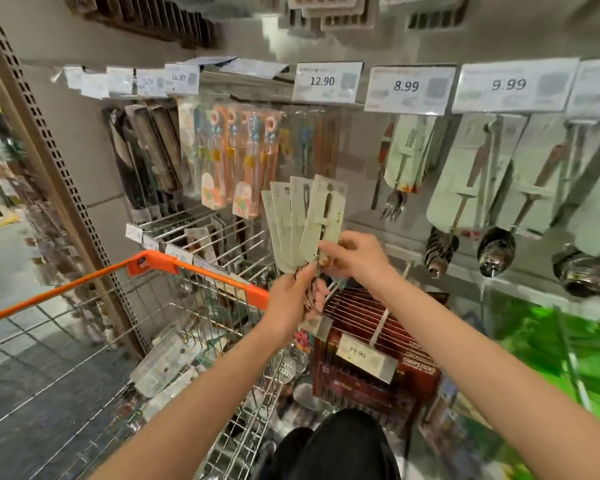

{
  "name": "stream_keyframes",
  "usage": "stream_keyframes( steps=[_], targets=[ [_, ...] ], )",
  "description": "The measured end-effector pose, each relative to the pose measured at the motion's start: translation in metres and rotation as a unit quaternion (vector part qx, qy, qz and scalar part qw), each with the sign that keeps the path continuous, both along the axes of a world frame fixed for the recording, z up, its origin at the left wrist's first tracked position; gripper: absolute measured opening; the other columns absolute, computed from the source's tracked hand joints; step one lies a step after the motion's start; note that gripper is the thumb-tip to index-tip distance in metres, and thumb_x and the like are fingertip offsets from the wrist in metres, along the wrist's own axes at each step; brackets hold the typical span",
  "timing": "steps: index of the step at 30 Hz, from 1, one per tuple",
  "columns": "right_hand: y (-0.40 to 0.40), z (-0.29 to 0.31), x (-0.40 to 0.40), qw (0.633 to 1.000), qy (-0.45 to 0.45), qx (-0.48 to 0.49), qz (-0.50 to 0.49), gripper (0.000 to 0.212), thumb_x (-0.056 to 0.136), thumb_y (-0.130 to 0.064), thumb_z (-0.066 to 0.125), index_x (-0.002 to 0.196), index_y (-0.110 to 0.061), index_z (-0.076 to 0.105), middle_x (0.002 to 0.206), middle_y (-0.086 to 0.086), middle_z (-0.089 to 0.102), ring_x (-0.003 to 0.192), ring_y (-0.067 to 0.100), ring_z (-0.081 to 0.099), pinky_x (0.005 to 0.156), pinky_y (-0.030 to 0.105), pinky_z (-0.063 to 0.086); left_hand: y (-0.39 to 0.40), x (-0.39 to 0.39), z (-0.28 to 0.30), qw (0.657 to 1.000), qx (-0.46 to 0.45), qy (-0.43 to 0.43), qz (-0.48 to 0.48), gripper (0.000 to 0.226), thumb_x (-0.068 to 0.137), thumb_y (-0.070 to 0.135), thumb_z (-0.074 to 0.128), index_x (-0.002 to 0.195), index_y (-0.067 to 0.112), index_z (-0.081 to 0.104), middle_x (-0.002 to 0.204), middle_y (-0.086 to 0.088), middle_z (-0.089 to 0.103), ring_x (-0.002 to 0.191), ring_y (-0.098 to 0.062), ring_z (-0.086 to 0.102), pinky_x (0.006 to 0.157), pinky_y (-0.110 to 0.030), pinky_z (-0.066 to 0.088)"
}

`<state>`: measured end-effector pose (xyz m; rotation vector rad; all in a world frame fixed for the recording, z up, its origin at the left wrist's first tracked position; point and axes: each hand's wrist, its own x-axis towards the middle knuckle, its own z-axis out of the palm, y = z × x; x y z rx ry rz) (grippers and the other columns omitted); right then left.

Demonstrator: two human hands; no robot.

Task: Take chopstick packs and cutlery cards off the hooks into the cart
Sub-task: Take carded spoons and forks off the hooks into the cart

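My left hand [291, 297] grips the lower ends of several pale green cutlery cards [300, 223], fanned upright in front of the shelf. My right hand [352, 256] pinches the rightmost card of the fan at its lower edge. The wire cart [84, 358] with an orange handle [194, 268] stands below and to the left; a few cutlery cards [168, 367] lie inside it. Colourful chopstick packs [236, 157] hang on hooks at centre, dark chopstick packs [142, 154] to their left. More cutlery cards [475, 174] with forks and spoons hang at the right.
Price tags [407, 86] run along the hook rail above the goods. Bare hooks [205, 233] jut out over the cart. A red box of chopsticks [371, 358] with a 39.90 tag sits on a lower shelf. Green items [551, 348] lie at the right.
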<state>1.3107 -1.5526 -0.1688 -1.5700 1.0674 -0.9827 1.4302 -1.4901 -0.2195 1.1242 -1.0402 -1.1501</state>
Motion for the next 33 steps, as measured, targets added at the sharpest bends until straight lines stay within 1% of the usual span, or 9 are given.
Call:
stream_keyframes(
  steps=[5, 8, 10, 15, 19, 24, 27, 30, 33],
  targets=[
    [0.000, -0.016, 0.002, 0.986, 0.079, -0.102, -0.106, 0.028, 0.091, -0.022, 0.062, 0.067, -0.008, 0.062, 0.069, 0.008, 0.065, 0.067, 0.020, 0.065, 0.066, 0.028, 0.057, 0.011, 0.002, -0.010, 1.000, -0.002, -0.021, -0.012, 0.039, 0.103, 0.030, 0.039, 0.096, 0.002, 0.066, 0.057, -0.008, 0.064, 0.037, -0.015, 0.048, 0.039, -0.022, 0.041],
    [0.004, -0.011, -0.001, 0.970, 0.002, -0.127, -0.209, 0.028, 0.097, -0.023, 0.052, 0.088, 0.003, 0.057, 0.077, 0.009, 0.059, 0.061, 0.008, 0.060, 0.063, 0.022, 0.057, 0.012, 0.001, -0.010, 0.999, 0.000, -0.029, -0.027, 0.041, 0.104, 0.029, 0.035, 0.104, 0.001, 0.064, 0.053, -0.004, 0.063, 0.035, -0.014, 0.049, 0.043, -0.024, 0.045],
    [0.006, -0.001, -0.008, 0.957, -0.035, -0.163, -0.236, 0.025, 0.099, -0.022, 0.047, 0.079, -0.008, 0.048, 0.069, 0.004, 0.049, 0.055, 0.008, 0.055, 0.059, 0.035, 0.059, 0.012, 0.003, -0.012, 0.998, -0.005, -0.039, -0.040, 0.041, 0.104, 0.030, 0.035, 0.105, 0.004, 0.066, 0.052, -0.003, 0.060, 0.038, -0.017, 0.047, 0.047, -0.026, 0.046],
    [0.010, 0.035, -0.022, 0.921, -0.041, -0.298, -0.249, 0.030, 0.101, -0.022, 0.044, 0.072, -0.025, 0.039, 0.060, 0.000, 0.038, 0.057, 0.034, 0.050, 0.053, 0.051, 0.050, 0.015, 0.001, -0.012, 0.996, -0.009, -0.074, -0.049, 0.045, 0.103, 0.031, 0.038, 0.096, 0.000, 0.070, 0.047, -0.008, 0.054, 0.044, -0.022, 0.047, 0.063, -0.019, 0.051],
    [0.000, 0.053, -0.027, 0.904, -0.036, -0.332, -0.267, 0.030, 0.100, -0.024, 0.047, 0.071, -0.027, 0.039, 0.057, -0.002, 0.039, 0.060, 0.043, 0.053, 0.049, 0.054, 0.047, 0.018, -0.002, -0.008, 0.995, -0.012, -0.078, -0.063, 0.041, 0.102, 0.027, 0.038, 0.099, -0.001, 0.068, 0.045, 0.001, 0.058, 0.044, -0.020, 0.048, 0.060, -0.012, 0.048],
    [-0.003, 0.052, -0.028, 0.883, -0.020, -0.376, -0.281, 0.033, 0.100, -0.020, 0.048, 0.070, -0.028, 0.038, 0.052, -0.008, 0.034, 0.043, 0.009, 0.036, 0.041, 0.021, 0.030, 0.021, -0.002, -0.007, 0.995, -0.010, -0.089, -0.044, 0.044, 0.102, 0.029, 0.040, 0.080, 0.009, 0.072, 0.046, 0.001, 0.059, 0.048, -0.017, 0.053, 0.062, -0.011, 0.047],
    [0.000, 0.051, -0.029, 0.884, -0.027, -0.381, -0.269, 0.033, 0.099, -0.018, 0.049, 0.070, -0.029, 0.038, 0.051, -0.008, 0.035, 0.043, 0.009, 0.036, 0.042, 0.018, 0.028, 0.020, -0.002, -0.007, 0.996, -0.003, -0.085, -0.033, 0.041, 0.102, 0.030, 0.041, 0.082, 0.013, 0.073, 0.054, -0.003, 0.066, 0.044, -0.013, 0.051, 0.065, -0.019, 0.048],
    [-0.002, 0.050, -0.033, 0.895, -0.017, -0.349, -0.279, 0.040, 0.098, -0.016, 0.051, 0.063, -0.025, 0.033, 0.050, -0.009, 0.030, 0.042, 0.004, 0.033, 0.045, 0.012, 0.026, 0.017, 0.000, -0.011, 0.997, -0.002, -0.071, -0.038, 0.043, 0.101, 0.037, 0.043, 0.082, 0.020, 0.078, 0.077, -0.034, 0.065, 0.046, -0.023, 0.044, 0.070, -0.048, 0.049],
    [-0.007, 0.052, -0.038, 0.910, -0.014, -0.291, -0.295, 0.037, 0.097, -0.015, 0.051, 0.064, -0.020, 0.036, 0.053, -0.007, 0.038, 0.041, -0.001, 0.041, 0.046, 0.010, 0.030, 0.017, 0.001, -0.011, 0.998, 0.005, -0.061, -0.024, 0.043, 0.101, 0.037, 0.044, 0.081, 0.022, 0.078, 0.087, -0.037, 0.065, 0.042, -0.018, 0.044, 0.071, -0.045, 0.047]
  ],
)
